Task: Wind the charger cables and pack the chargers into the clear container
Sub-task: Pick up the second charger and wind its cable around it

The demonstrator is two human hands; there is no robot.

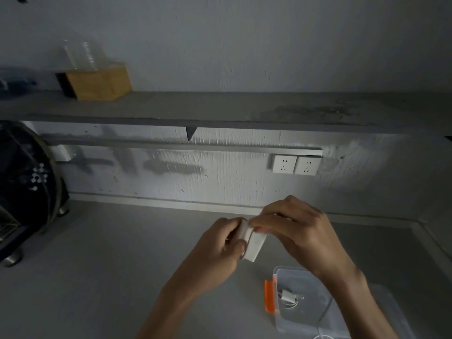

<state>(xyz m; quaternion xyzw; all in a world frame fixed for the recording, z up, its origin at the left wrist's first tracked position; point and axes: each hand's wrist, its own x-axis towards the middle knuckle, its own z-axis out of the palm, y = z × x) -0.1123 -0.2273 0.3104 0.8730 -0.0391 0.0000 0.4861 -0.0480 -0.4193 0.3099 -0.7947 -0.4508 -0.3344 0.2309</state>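
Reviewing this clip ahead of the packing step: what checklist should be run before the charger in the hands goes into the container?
1. Grip: left hand and right hand both hold the white charger above the counter: ok.
2. Clear container open on top: ok.
3. Space inside: one wound charger lies near the orange latch, with bare floor beside it: ok.
4. Cable wound: a loose white cable trails over the container: not ok.
5. Whether that cable belongs to the held charger: cannot tell.
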